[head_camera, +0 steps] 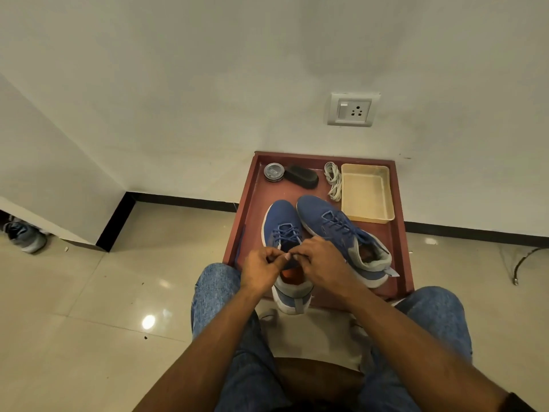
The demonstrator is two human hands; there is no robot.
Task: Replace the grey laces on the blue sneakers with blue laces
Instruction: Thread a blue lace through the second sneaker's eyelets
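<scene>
We see two blue sneakers side by side on a low reddish-brown table [251, 200] set against the wall. The left sneaker [280, 230] points toes toward the wall, its heel overhanging the near edge; the right sneaker [335, 227] lies angled beside it, touching it near the toes. Both carry blue laces [286, 231] through their eyelets. Our left hand [261, 270] and right hand [322, 264] meet over the tongue of the left sneaker, fingers curled, each pinching a lace end between thumb and fingertips; the ends themselves are mostly hidden under the fingers. A loose blue lace tail hangs off the table's left edge.

Farther back, the grey laces [334, 181] lie bundled on the table, just beside a shallow cream tray [387, 188]. To their left sit a black brush [301, 176] and a round tin [274, 172], touching each other. Our jeans-clad knees flank the table. A wall socket [353, 109] is above, a grey shoe [25, 236] at far left on the tiled floor.
</scene>
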